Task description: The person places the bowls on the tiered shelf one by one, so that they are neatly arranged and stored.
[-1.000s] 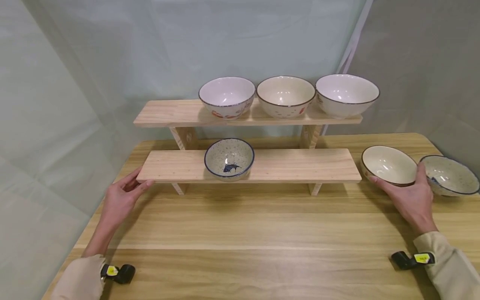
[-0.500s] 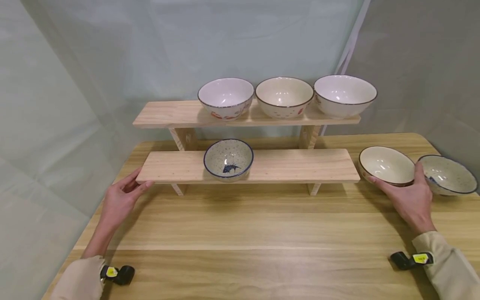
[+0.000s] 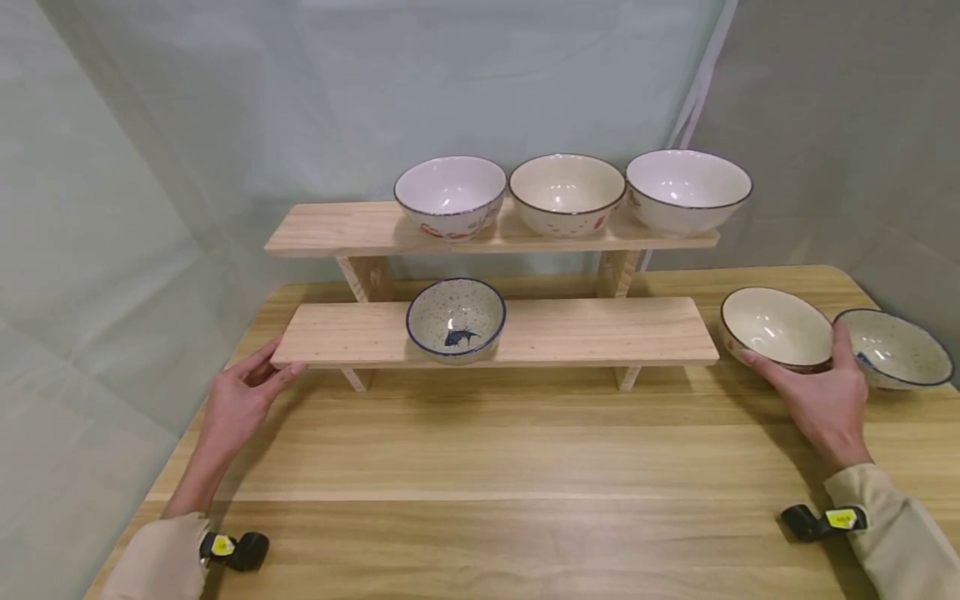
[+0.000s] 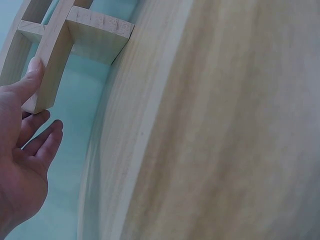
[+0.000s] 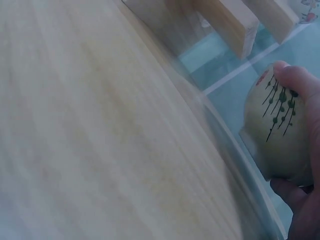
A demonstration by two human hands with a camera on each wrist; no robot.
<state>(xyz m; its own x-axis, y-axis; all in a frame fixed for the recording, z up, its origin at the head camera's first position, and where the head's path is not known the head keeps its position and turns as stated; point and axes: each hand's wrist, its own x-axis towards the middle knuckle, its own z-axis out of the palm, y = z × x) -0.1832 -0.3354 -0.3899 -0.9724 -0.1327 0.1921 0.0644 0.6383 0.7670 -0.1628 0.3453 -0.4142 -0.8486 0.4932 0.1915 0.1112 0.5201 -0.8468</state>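
Note:
My left hand point(image 3: 238, 404) holds the left end of the lower board of a two-tier wooden shelf point(image 3: 600, 329). In the left wrist view its thumb point(image 4: 31, 80) lies on the board's front edge, with the fingers around the end. At the right, my right hand point(image 3: 821, 400) grips a cream bowl point(image 3: 776, 325) with a dark rim, thumb and fingers on opposite sides. The right wrist view shows green hanging sprigs on this bowl's outside point(image 5: 280, 130); its foot seems slightly off the table. A speckled blue-rimmed bowl point(image 3: 457, 312) with a fish inside stands on the lower board.
On the upper board point(image 3: 337, 227) stand a white bowl point(image 3: 452, 192), a cream bowl point(image 3: 567, 192) and another white bowl point(image 3: 690, 187). A speckled blue-rimmed bowl point(image 3: 900, 350) sits on the wooden table point(image 3: 480, 467), close right of my right hand. Pale cloth point(image 3: 480, 75) hangs behind.
The cream bowl in my right hand has risen slightly during the last half second. My left hand stays at the shelf's end. The whole head view has drifted a little.

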